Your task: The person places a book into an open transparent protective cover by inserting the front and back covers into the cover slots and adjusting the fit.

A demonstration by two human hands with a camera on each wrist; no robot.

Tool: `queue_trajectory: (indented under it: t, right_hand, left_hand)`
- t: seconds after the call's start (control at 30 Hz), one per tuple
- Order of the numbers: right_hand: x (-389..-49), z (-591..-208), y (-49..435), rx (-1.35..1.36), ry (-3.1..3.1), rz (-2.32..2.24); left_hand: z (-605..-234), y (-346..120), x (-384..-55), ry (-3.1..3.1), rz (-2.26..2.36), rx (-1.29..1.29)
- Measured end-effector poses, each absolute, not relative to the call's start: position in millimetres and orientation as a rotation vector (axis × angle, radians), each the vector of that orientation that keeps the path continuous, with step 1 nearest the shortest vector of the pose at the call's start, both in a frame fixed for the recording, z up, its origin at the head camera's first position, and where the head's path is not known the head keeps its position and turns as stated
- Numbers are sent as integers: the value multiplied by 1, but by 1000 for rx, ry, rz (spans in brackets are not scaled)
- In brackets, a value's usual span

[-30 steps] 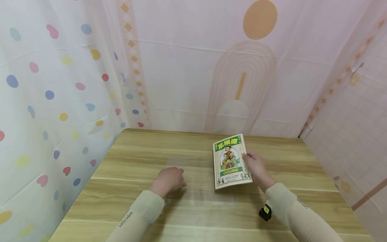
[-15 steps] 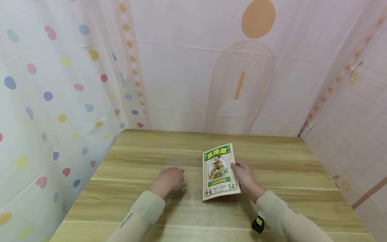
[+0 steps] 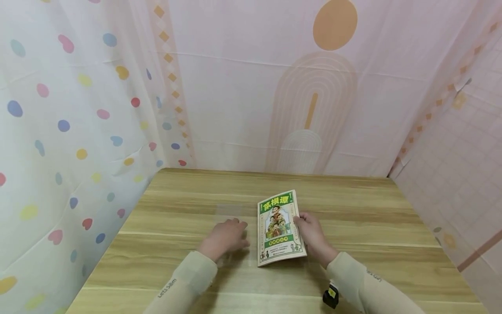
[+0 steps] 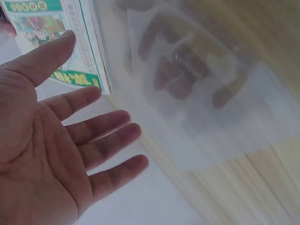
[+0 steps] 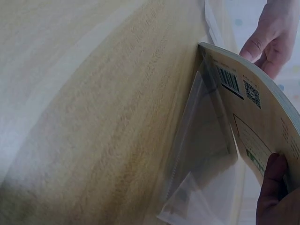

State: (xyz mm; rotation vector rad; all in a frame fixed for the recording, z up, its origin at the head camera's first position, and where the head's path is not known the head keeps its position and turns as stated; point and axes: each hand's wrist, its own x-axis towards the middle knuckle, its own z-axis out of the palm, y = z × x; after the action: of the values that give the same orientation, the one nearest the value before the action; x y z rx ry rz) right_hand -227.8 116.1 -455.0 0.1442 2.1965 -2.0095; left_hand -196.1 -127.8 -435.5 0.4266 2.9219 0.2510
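Note:
A thin paperback book (image 3: 276, 231) with a green and white illustrated cover is held tilted over the table. My right hand (image 3: 311, 237) grips its right edge, thumb on the front cover; in the right wrist view the fingers (image 5: 276, 180) press the back cover, which bears a barcode. My left hand (image 3: 225, 237) is just left of the book, palm toward it, with fingers spread in the left wrist view and nothing in them. Under the book and left hand lies a clear plastic sheet (image 4: 201, 126), its folded flap (image 5: 187, 201) showing in the right wrist view.
The wood-grain table (image 3: 372, 226) reaches back to a hanging pale curtain (image 3: 235, 109), with a dotted curtain (image 3: 78, 131) along the left side. A small black block with a yellow label (image 3: 330, 296) sits at my right wrist.
My right hand has brought the book leftward and toward me, over the plastic sheet and close to the left hand. The left hand has shifted slightly right, its fingers opening out.

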Motion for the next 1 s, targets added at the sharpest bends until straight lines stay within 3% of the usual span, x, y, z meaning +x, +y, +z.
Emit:
queue_trajectory:
  t: [0.33, 1.0]
  right_hand:
    - [-228, -464, 117, 157, 2256, -1965]
    - [-240, -482, 143, 184, 2439, -1773]
  left_hand:
    - [-449, -112, -189, 2776, 239, 717]
    - [-467, -96, -192, 2801, 125, 693]
